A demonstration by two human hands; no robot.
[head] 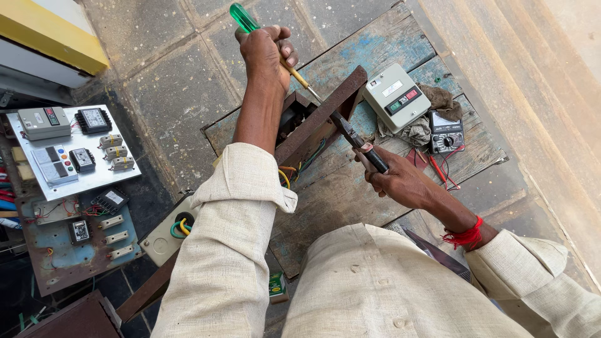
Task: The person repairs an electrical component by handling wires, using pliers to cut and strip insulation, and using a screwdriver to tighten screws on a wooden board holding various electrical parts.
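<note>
While gripped beneath both hands on the worn blue wooden board (350,188), rusty metal frame (325,112), then left hand (266,53) clenched round green-handled screwdriver (250,22), right hand (400,181) grasping black-handled pliers (360,143) just beside.

Labels, screens and one small package on a workbench and panels

A grey switch box (395,97) on the blue wooden bench carries a white label strip beside a dark strip with red and green patches. Just right of it, a black multimeter (446,133) shows a pale rectangular screen at its top. At the left, a white panel (75,153) holds a grey box (42,121) with a small red-and-green label and a black meter (94,119) with a light face. Lower down, a small black unit (79,230) has a pale display. Near the bottom edge lies a small green-and-yellow package (277,286).
</note>
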